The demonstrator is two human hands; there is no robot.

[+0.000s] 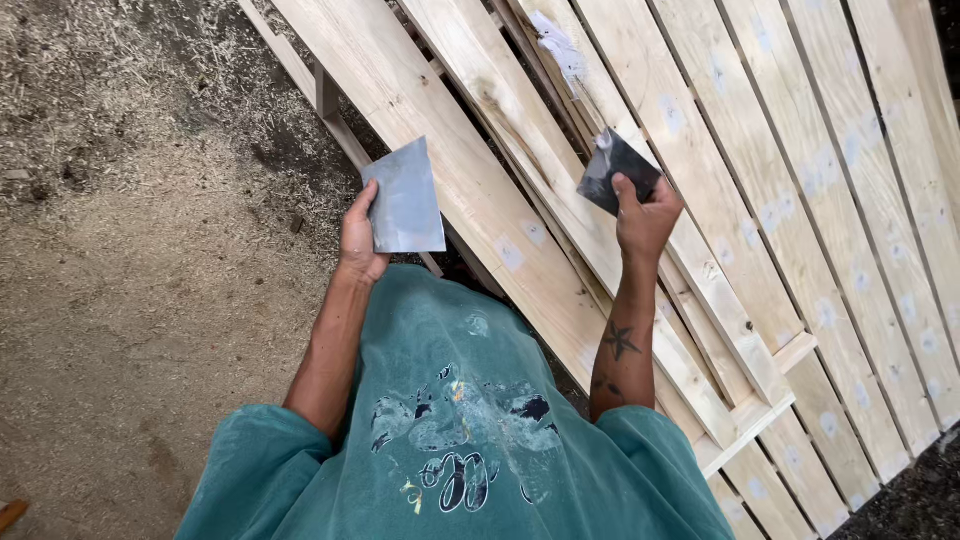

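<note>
Gripping flat grey sheet (pixel 405 200) in left hand (pixel 358 243); right hand (pixel 645 218) pinching dark smeared scraper (pixel 617 172) against pale slatted boards (pixel 700 150).

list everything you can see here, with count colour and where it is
wooden slat panels: several stacked, pale wood with whitish filler spots, leaning across the centre and right
flat grey blade: one, dull grey, held left of centre, clear of the wood
dark blade: one, dark grey with pale smears, held against a slat at centre
white smear: one patch, white, on a slat near the top
sawdust ground: tan and grey, left side
teal shirt: one, faded teal with a print, bottom centre
left hand: one, grips the flat grey blade by its edge
right hand: one, grips the dark blade; forearm has a star tattoo
</note>
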